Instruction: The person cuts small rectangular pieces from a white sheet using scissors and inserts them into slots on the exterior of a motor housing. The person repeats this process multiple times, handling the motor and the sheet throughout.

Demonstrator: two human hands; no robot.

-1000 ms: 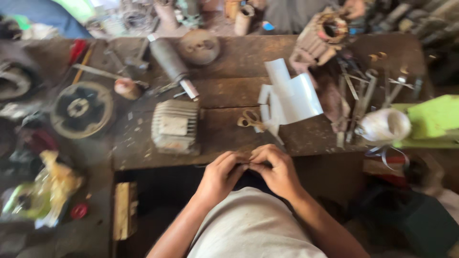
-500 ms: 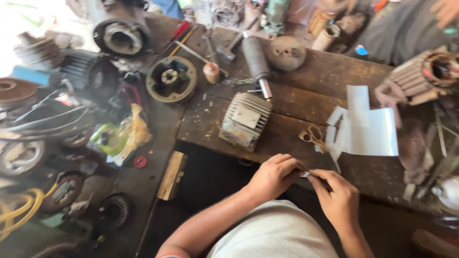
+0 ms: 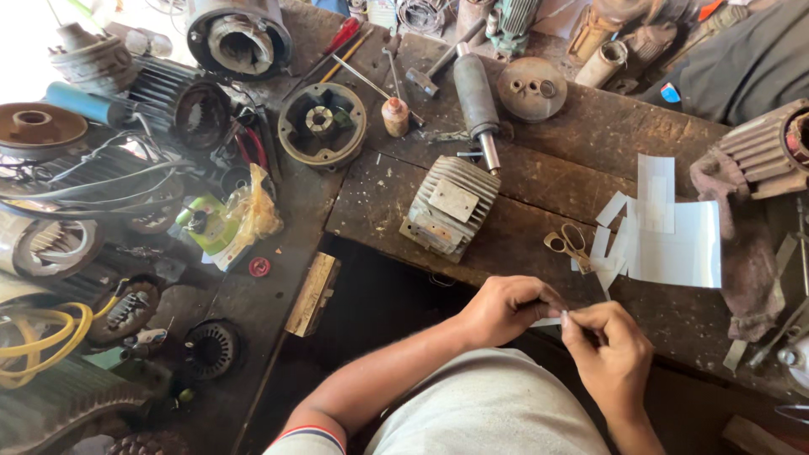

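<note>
**A:** Pinching away down at the near edge of the table (image 3: 539, 181); the left hand (image 3: 504, 307) and the right hand (image 3: 608, 350) meet over a small white strip of paper (image 3: 548, 322), fingers closed tight on it from both sides.

**B:** And that strip sits right between the two hands, just off the table's front edge, above the lap; tiny thing, mostly covered by fingertips.

**A:** How far along, would you say?

**B:** My read: the cutting looks partly done; a big white sheet (image 3: 678, 244) lies on the table with several narrow cut pieces (image 3: 613, 244) fanned out beside it, and the scissors (image 3: 571, 243) are set down, touching that pile; so strips exist, and one is being worked by hand; the rest lie untouched, and plenty of sheet is left uncut.

**A:** Nearby, a ribbed grey motor housing (image 3: 451, 206) rests on the table, well clear of the hands; a steel shaft (image 3: 476, 97) lies beyond it.

**B:** What stays hidden: whether the strip is being folded, creased or torn, I cannot tell; the fingers cover it; the motor (image 3: 771, 152) at the right edge is cut off by the frame, and the clutter on the left floor is too tangled to sort out.
</note>
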